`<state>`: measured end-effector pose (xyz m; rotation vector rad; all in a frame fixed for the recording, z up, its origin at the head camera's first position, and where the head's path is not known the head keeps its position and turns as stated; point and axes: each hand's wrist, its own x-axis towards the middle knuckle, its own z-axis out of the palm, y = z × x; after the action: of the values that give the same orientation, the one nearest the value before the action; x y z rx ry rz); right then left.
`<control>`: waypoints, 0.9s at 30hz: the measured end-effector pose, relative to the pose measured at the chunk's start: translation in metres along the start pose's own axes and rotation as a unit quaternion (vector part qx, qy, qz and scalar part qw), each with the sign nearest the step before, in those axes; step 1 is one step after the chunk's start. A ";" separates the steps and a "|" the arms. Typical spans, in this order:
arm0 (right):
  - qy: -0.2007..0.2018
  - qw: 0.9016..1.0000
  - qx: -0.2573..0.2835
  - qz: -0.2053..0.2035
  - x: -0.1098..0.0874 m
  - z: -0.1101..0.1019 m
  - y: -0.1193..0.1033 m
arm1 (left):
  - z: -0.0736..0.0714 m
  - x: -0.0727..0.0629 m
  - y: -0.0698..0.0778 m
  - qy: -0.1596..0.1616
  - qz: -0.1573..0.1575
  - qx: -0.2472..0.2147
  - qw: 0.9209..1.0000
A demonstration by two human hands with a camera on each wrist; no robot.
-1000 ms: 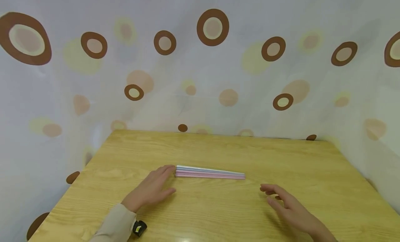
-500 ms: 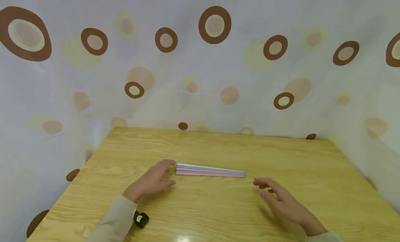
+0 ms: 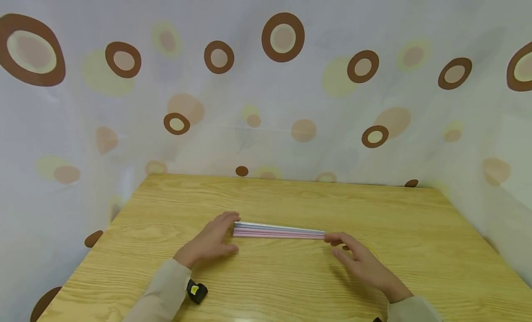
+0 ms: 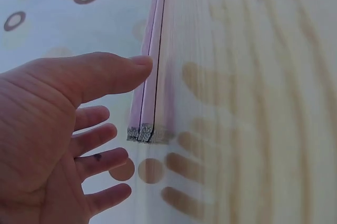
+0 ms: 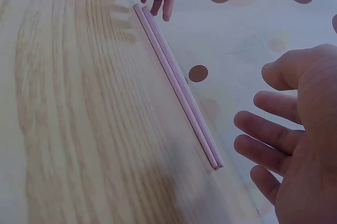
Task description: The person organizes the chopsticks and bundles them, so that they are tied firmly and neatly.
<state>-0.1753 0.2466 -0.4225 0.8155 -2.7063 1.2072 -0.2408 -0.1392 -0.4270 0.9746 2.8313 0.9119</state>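
Observation:
A row of several pastel chopsticks (image 3: 278,231), white, blue and pink, lies side by side across the middle of the table. Silvery ends of the pink chopsticks (image 4: 150,92) show up close in the left wrist view. Around the wider left end my left hand (image 3: 211,241) is spread, thumb in front and fingers behind, holding nothing. At the narrow right end is my right hand (image 3: 361,264), its index fingertip by the tips; whether it touches them I cannot tell. Loosely bent fingers of this right hand (image 5: 295,139) appear in the right wrist view, with nothing between them.
The wooden table (image 3: 291,285) has light grain and reflects the hands. A pale cloth (image 3: 266,91) with brown rings hangs behind it and along both sides. A black device (image 3: 197,291) sits at my left wrist.
My right hand has moved left to the narrow end of the chopsticks. The left hand has shifted slightly right, to the wide end. The chopsticks stay where they were.

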 end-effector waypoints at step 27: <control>0.013 0.999 0.032 0.031 0.045 0.012 0.024 | 0.014 0.027 0.006 -0.020 -0.043 -0.033 0.998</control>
<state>-0.2236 0.2313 -0.4346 0.7220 -2.7040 1.3154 -0.2566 -0.1122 -0.4311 0.8482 2.7660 0.9597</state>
